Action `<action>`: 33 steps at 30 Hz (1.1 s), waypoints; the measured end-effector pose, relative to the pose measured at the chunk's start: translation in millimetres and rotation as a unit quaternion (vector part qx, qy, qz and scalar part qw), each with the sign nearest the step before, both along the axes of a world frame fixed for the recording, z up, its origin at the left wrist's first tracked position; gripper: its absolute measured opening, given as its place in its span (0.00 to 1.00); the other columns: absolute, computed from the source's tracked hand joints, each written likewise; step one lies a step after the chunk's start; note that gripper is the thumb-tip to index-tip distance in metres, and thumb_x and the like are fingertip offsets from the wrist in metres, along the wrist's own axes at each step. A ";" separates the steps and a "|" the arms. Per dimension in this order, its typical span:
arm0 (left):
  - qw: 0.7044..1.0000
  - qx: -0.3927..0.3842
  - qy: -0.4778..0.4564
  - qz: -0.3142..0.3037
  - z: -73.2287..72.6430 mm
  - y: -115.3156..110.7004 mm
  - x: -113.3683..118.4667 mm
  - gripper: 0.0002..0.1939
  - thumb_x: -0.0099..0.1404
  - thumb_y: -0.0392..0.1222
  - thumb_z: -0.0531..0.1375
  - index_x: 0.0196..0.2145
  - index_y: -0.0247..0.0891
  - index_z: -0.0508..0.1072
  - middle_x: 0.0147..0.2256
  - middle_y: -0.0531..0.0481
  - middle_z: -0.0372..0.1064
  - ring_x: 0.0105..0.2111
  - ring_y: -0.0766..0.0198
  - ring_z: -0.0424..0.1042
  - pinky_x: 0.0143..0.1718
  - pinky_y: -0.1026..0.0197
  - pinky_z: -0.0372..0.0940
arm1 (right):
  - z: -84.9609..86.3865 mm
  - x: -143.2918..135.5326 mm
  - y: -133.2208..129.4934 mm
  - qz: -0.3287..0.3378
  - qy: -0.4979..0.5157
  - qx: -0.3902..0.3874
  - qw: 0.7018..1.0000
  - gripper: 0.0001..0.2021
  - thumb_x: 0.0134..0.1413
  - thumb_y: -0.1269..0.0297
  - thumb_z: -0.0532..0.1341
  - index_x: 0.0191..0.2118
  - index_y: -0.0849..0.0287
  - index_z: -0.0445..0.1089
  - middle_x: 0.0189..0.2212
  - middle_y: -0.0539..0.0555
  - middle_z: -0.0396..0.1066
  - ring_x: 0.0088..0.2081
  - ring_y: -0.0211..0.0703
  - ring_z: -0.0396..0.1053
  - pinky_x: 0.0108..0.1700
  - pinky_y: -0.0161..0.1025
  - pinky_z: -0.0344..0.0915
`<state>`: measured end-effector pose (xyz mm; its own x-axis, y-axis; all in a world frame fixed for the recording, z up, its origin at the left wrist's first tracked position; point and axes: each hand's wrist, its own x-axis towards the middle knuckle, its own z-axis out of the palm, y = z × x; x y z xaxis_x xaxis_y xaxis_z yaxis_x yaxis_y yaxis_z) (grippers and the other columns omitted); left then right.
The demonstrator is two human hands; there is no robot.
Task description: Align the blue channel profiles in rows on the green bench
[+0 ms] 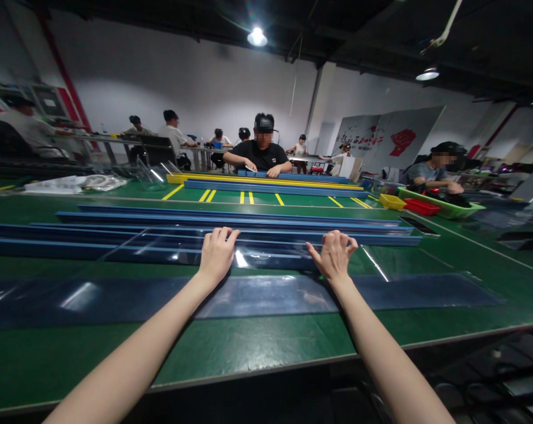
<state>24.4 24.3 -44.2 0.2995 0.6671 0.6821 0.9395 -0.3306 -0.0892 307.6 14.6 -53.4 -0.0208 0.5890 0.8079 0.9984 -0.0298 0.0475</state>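
Note:
My left hand (217, 255) is over a clear plastic sheet (266, 254), its fingers curled forward at the sheet's far side and its thumb to the right. To the right, my right hand (334, 259) is bent over the same sheet, thumb pointing left and fingers curled; the fingertips of both hands are partly hidden. Beneath and beyond the sheet lie several long blue strips (381, 240), running left to right. Nearer to me, under my wrists, a long film-covered bluish panel (266, 297) lies flat on the green table (248, 347).
Across the table a person (264, 150) in a dark shirt works behind yellow (266, 181) and blue strips. A phone (420, 227) lies at the right. Farther right are a yellow bin (391, 202), a red bin (422, 206) and a green tray (452, 208). Clear bags (72, 184) lie far left.

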 end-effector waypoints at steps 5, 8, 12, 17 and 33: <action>0.999 -0.032 -0.041 0.002 -4.2 3.6 2.4 0.17 0.60 0.30 0.47 0.46 0.37 0.65 0.41 0.45 0.67 0.40 0.56 0.63 0.37 0.58 0.58 | -1.7 0.7 -3.5 0.041 0.018 0.034 0.998 0.15 0.53 0.51 0.49 0.37 0.57 0.62 0.41 0.59 0.63 0.45 0.52 0.54 0.46 0.50 0.42; 0.996 -0.058 -0.063 0.017 -4.4 5.3 2.3 0.15 0.61 0.32 0.46 0.43 0.38 0.66 0.40 0.46 0.68 0.39 0.56 0.64 0.36 0.58 0.58 | 3.7 -2.4 -9.9 0.072 -0.001 0.018 0.997 0.13 0.53 0.56 0.49 0.37 0.57 0.64 0.40 0.58 0.65 0.43 0.49 0.56 0.46 0.47 0.44; 0.993 -0.095 -0.066 -0.005 -2.2 8.5 -1.1 0.13 0.62 0.34 0.46 0.38 0.39 0.69 0.38 0.48 0.70 0.39 0.58 0.66 0.36 0.58 0.58 | 11.0 -10.2 -14.2 0.125 -0.044 -0.053 0.990 0.15 0.55 0.59 0.47 0.38 0.59 0.66 0.38 0.57 0.67 0.41 0.45 0.58 0.46 0.42 0.47; 0.987 -0.129 -0.081 -0.046 0.2 15.1 -8.2 0.11 0.61 0.36 0.47 0.35 0.38 0.69 0.36 0.49 0.70 0.38 0.59 0.66 0.40 0.59 0.60 | 7.0 -12.9 -7.6 0.136 -0.063 -0.144 0.978 0.18 0.57 0.57 0.46 0.43 0.60 0.66 0.41 0.57 0.68 0.42 0.45 0.59 0.44 0.40 0.49; 0.958 -0.138 -0.046 0.246 16.6 11.1 -42.4 0.17 0.60 0.43 0.49 0.38 0.29 0.71 0.42 0.32 0.62 0.45 0.42 0.59 0.37 0.48 0.60 | 0.6 -14.2 -2.8 0.090 -0.052 -0.175 0.979 0.16 0.57 0.56 0.46 0.41 0.58 0.66 0.39 0.54 0.69 0.41 0.44 0.60 0.40 0.39 0.49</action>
<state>-18.0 35.4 -27.7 -0.1505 0.8705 0.4686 0.9874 0.1554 0.0285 293.4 11.7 -52.8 -0.2203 0.8085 0.5457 0.9754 0.1818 0.1244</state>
